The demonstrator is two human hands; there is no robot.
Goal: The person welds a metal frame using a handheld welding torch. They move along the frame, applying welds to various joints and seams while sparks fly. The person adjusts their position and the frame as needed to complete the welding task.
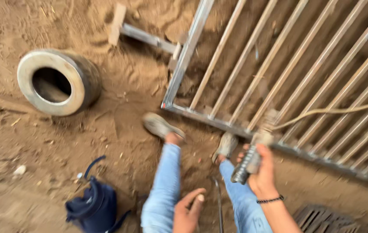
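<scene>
My right hand [262,174] is closed around the ribbed grip of a hand-held tool [253,156] with a pale cable [331,111] running off to the right. The tool's head sits at the lower rail of a metal barred gate frame [201,114] that lies flat on the sandy ground. My left hand [187,211] rests low by my left knee, fingers loosely apart, holding nothing. My legs in light blue jeans and worn shoes [161,126] stretch toward the frame. The picture is motion-blurred.
A short, wide metal pipe section [58,81] lies on its side at the left. A dark blue bag [94,208] sits on the sand at the lower left. A metal grating [322,218] shows at the lower right. A thin rod [219,203] lies between my legs.
</scene>
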